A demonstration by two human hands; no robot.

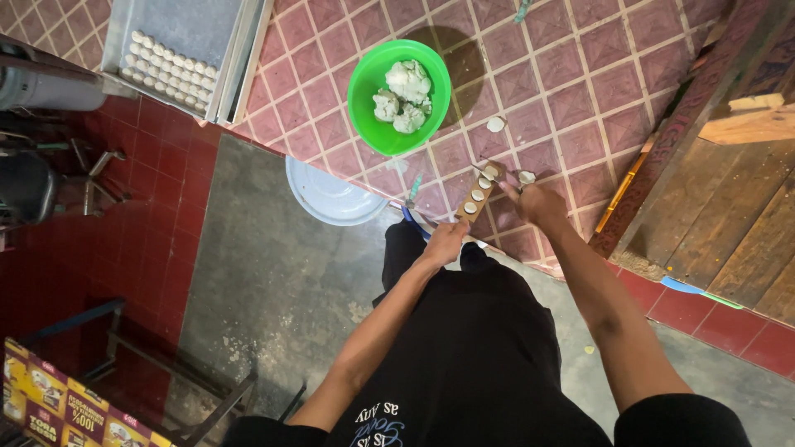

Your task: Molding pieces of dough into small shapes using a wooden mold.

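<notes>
— At the far left, what is seen?

— Red floor tiles are seen, with a printed cardboard box (58, 401) at the bottom corner and a dark metal frame (149, 356) beside it. Higher up, a metal tray (178, 33) is laid on the patterned pink tiles, and rows of small white balls (170, 70) are lined up along its near edge.

— And toward the middle?

— A pale round lid (327, 199) is set at the edge of the tiled step, partly over the grey concrete. Just above it a green bowl (397, 95) is placed, with lumps of white dough (403, 95) held in it.

— Where is the wooden mould?

— The wooden mould (479, 192) is held slanted just above the tiles, below and to the right of the bowl, with a row of round hollows filled with white dough. Its lower end is gripped by the left hand (445, 242), whose fingers are closed around it.

— And the right hand?

— The right hand (538, 203) is held at the mould's upper end, with a small white piece (527, 176) just beside the fingertips; whether that piece is pinched or only touched cannot be told from here. Another small lump (495, 124) is left on the tiles above.

— Further right?

— A wooden platform (729, 199) of dark planks is seen, bordered by a carved beam (687, 124).
</notes>
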